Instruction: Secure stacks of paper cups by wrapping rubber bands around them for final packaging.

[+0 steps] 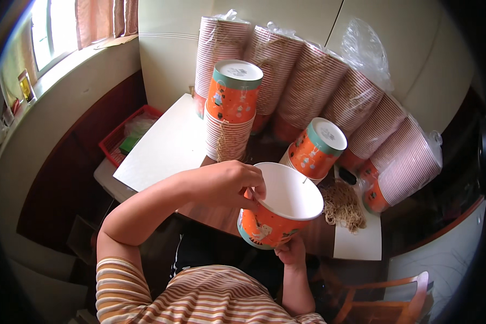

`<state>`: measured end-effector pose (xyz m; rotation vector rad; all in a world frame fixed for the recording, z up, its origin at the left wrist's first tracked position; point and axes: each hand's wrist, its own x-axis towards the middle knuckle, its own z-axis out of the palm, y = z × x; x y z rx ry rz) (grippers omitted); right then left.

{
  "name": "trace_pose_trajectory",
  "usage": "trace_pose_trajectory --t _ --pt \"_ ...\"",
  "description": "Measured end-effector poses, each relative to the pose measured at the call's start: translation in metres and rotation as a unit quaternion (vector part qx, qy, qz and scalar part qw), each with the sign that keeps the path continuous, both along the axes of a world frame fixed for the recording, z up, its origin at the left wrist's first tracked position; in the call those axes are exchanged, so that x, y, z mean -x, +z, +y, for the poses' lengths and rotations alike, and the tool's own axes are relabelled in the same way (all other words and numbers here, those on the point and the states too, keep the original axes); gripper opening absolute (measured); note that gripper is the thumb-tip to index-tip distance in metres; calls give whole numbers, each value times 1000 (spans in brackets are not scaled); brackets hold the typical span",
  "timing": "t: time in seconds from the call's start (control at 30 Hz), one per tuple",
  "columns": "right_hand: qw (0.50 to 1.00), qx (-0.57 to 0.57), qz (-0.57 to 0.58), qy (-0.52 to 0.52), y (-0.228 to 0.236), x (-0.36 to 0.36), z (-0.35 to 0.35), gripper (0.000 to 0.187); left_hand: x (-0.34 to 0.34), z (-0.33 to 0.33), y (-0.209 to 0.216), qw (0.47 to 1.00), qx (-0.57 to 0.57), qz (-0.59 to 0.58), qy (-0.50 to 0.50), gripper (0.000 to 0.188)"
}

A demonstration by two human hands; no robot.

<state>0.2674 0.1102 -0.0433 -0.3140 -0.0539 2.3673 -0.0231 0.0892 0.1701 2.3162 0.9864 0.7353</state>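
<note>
An orange paper bucket (pixel 272 227) with a white inside and a teal band at its base is held tilted above the table's near edge, its mouth toward me. My left hand (pixel 237 183) is closed at the left of its rim, the fingers bent over the edge and the thumb outside. Whether a cord is between those fingers is hidden. From below, my right hand (pixel 291 252) grips the bucket near its base. A small pale cord end (pixel 305 180) shows at the far right of the rim. Right of the bucket lies a bundle of tan cords (pixel 344 208).
Behind stand a tall stack of nested buckets (pixel 232 108) and a shorter bucket stack (pixel 316 146), both upside down. Several plastic-wrapped bucket stacks (pixel 313 81) line the wall. A red basket (pixel 113 148) is at left, a wooden chair (pixel 383 302) at lower right.
</note>
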Motion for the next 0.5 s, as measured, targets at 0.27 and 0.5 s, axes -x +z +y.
trace_pose_trajectory --t 0.27,0.5 --pt "1000 -25 -9 10 -7 2 2 19 11 6 -8 997 61 -8 -55 14" --pt "999 -26 -19 1 -6 2 3 20 12 6 -19 997 -39 -37 -49 15"
